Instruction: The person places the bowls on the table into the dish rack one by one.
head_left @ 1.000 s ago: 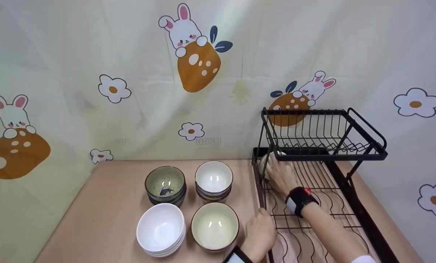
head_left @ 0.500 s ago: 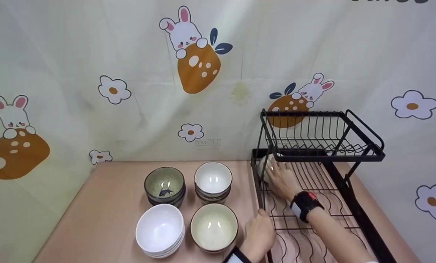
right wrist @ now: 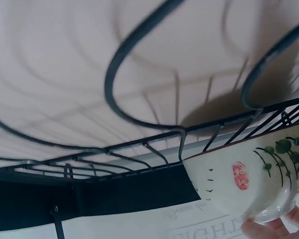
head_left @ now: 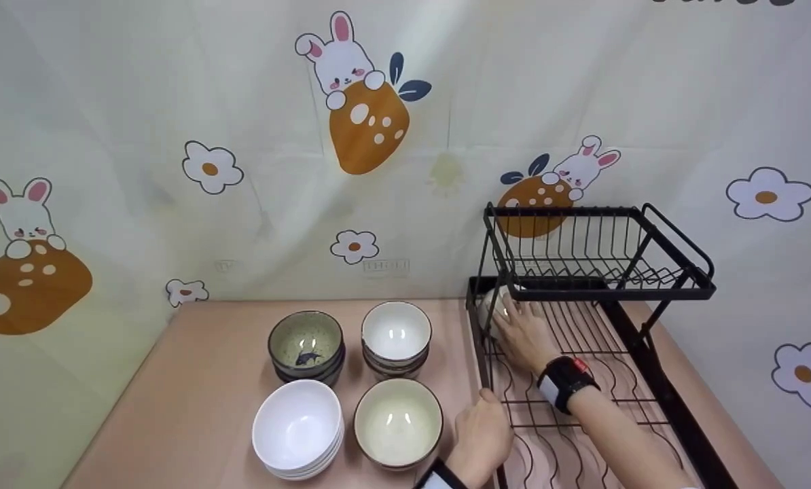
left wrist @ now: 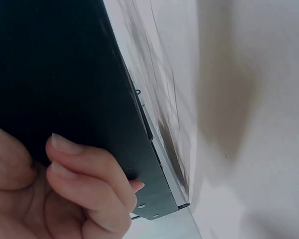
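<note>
White ceramic bowl (right wrist: 246,172) in right fingers' (right wrist: 261,230) grip, left fingers (left wrist: 89,186) clasping black-wire rack (head_left: 616,295) on pink desk (head_left: 195,387); rabbit-print cloth (head_left: 473,75), twelve o'clock.

You are using two hands (head_left: 483,435) (head_left: 524,337), facing one rack (head_left: 616,296), one bowl (right wrist: 254,174) inside, and four uppermost bowls (head_left: 305,338) (head_left: 397,331) (head_left: 297,426) (head_left: 398,422) outside.

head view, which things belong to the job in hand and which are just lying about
In the job:
painted bowl, held by the right hand
black rack, gripped by the left hand
probably the stacked bowls

Just surroundings:
rabbit-print backdrop
table
</note>
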Demonstrator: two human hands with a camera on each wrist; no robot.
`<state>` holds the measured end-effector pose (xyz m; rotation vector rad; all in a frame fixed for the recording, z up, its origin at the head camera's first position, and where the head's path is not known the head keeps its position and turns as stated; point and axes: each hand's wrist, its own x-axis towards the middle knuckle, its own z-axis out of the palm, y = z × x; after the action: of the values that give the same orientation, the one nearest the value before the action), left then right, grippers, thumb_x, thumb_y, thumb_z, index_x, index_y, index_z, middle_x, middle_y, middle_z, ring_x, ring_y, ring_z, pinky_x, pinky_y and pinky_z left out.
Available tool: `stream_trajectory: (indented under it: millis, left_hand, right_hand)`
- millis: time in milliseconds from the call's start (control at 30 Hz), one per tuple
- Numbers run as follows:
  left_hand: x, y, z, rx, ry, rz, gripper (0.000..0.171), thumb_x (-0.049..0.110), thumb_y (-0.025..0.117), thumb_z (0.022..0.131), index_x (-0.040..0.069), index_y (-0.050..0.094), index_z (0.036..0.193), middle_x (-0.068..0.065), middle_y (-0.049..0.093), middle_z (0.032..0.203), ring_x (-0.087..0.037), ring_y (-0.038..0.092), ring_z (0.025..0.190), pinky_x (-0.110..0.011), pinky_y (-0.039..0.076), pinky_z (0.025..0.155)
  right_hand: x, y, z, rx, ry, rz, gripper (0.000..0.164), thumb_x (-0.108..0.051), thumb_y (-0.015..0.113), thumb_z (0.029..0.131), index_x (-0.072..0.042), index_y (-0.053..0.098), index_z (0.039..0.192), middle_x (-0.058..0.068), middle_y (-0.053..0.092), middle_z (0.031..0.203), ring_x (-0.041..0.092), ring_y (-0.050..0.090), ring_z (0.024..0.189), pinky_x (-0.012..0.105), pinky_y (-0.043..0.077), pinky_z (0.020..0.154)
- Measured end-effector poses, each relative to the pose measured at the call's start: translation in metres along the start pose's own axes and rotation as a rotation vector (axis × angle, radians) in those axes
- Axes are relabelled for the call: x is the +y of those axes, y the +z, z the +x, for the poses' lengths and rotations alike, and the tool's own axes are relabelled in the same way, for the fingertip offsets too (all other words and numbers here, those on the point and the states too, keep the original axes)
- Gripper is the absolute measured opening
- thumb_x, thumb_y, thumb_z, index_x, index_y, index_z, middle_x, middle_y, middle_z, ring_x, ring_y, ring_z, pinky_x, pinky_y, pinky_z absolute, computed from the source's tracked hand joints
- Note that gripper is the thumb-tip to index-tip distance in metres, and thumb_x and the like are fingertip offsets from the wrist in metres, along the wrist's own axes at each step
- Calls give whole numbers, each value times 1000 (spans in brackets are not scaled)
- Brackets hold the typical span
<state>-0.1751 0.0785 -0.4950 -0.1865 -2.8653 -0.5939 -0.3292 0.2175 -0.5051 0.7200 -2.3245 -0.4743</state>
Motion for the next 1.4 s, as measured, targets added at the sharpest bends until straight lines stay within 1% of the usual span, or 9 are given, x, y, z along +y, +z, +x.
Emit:
stream_trajectory:
  millis: [167,367,533,600,833,1100,1200,1300,1400]
  left_hand:
    - [0,0,1,-12,-7,5,40,14,75,82,-6,59,113,-14,71,80,-27,68,69,-37,54,61]
    - [1,-1,1,-19,-13,20,38,13,74,82,-5,59,112,-13,71,81,-27,68,68,-38,55,61]
    - [2,-1,0,-11,-14,15,36,13,74,82,-4,59,111,-13,71,80,-28,68,68,-38,55,61]
    - [1,-1,0,-3,-12,8,35,12,73,82,-4,59,110,-13,70,79,-28,68,67,-38,54,61]
    - [1,-1,0,2,15,0,32,12,70,85,-6,58,109,-14,69,76,-28,69,65,-38,55,60]
    - [-1,-1,1,1,13,-18,38,15,76,81,-6,59,109,-15,70,79,-29,69,68,-38,55,60]
    - [-2,-1,1,3,17,-16,40,16,78,80,-6,59,109,-14,70,78,-28,68,67,-38,55,60]
    - [-2,-2,1,6,30,4,44,18,80,79,-6,59,109,-14,69,78,-27,68,66,-38,55,59]
    - [-2,-2,0,16,35,22,45,18,82,77,-5,59,108,-13,69,76,-26,67,65,-37,55,58]
  right_hand:
    - [0,1,0,7,12,43,59,-37,82,80,-11,66,131,25,55,136,47,57,115,51,51,96]
    - [0,2,0,39,27,66,57,-34,84,78,-9,68,126,26,57,133,47,57,113,53,50,98]
    - [0,4,-1,60,34,106,60,-33,86,76,-10,68,128,27,57,133,48,56,114,55,48,100]
    - [0,5,-1,68,33,122,61,-32,86,76,-10,68,129,27,56,134,48,55,115,56,48,100]
    - [1,7,-2,113,62,179,47,-16,82,76,-7,73,121,28,60,129,48,56,112,55,54,90]
    - [-3,-6,-2,139,112,315,52,-16,82,79,-5,68,127,31,54,133,53,53,121,61,51,94]
    - [-7,-22,-1,88,164,399,53,-11,81,79,-1,64,129,32,50,132,53,51,122,63,51,92]
    - [-9,-44,1,-23,229,456,53,-10,78,83,3,61,132,33,50,130,54,50,120,63,54,87]
    - [-10,-66,2,-146,277,468,54,-14,75,88,6,57,135,36,50,130,56,50,120,64,51,91]
